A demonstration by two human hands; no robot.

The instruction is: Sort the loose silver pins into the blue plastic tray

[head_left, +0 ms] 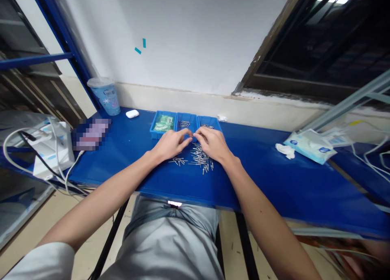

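My left hand [171,143] and my right hand [211,143] meet at the fingertips, just in front of the blue bins. Both are closed in a pinch; whatever lies between the fingers is too small to make out. Below and between them spreads a pile of thin metal pins, rivet-like in shape [201,158]. A smaller group of the same pins [178,161] lies under my left hand. Of the three joined bins, the left bin [151,130] holds small green-and-clear packets [164,122]. More metal pins [184,124] sit in the middle bin, and some in the right bin [210,119], partly hidden by my hand.
On the blue table [256,178], a lidded cup [106,97] and a white earbud case [132,114] stand at the back left. A power strip with cables [55,150] is at the left edge. Crumpled tissue [285,151] and a tissue pack [310,145] lie right.
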